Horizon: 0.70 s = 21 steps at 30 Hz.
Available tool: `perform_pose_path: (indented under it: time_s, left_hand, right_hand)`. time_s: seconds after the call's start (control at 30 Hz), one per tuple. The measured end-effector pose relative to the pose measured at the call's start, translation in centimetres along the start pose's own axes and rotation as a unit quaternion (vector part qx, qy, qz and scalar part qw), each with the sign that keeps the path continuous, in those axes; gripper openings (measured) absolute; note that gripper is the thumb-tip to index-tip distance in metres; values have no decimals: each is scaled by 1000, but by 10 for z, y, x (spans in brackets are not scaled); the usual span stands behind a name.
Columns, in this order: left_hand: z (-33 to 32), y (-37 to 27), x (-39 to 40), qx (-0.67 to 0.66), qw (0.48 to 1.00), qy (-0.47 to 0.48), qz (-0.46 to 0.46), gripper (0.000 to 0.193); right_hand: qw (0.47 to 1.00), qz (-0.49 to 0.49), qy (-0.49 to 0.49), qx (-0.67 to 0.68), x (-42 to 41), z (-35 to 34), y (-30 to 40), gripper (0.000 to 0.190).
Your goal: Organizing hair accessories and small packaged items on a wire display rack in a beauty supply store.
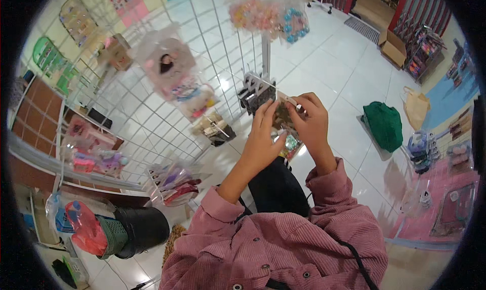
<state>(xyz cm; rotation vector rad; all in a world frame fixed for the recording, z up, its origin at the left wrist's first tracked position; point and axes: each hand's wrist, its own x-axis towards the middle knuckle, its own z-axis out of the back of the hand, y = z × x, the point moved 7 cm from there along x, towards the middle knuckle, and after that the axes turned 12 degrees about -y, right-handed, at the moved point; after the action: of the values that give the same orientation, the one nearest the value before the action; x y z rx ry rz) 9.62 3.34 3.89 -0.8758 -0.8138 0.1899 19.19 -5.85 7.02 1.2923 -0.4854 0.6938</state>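
My right hand [313, 119] pinches the white top strip of a clear packet [281, 117] with brown contents. On the packet's other side is my left hand [260, 136], its fingertips at the upper edge and its thumb lower down. Fingers cover much of the packet. Just left of it, several black items on white cards [258, 94] hang from a hook of the white wire grid rack [212, 35]. Under my hands, a packet with colourful contents [290, 143] is partly hidden.
Bagged bead bracelets [265, 18], a pink pouch packet [171, 66] and beige and black packets [214, 128] hang on the grid. At lower left stands a black bin [142, 231]. A green cloth bundle [382, 124] lies on the tiled floor at right, near stocked wall displays [421, 149].
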Motion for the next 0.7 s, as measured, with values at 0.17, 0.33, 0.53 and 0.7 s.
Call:
perform_pose_path:
  time_s: [0.17,0.33,0.53,0.7]
  left_hand:
    - [37,-41,5,21,996,-68,-47,72]
    - [76,-71,5,2,983,-144,-117,65]
    - [119,-102,6,7,968,-190,-162,63]
    - [154,-103,1,-52,962,-230,-141,57]
  right_hand:
    - [995,80,-27,49,2,4,75,12]
    - [981,146,-58,109,0,8,133,19]
    - [961,232,-57,138,4,10,180,23]
    - [940,225,3,255,23,4,215,24]
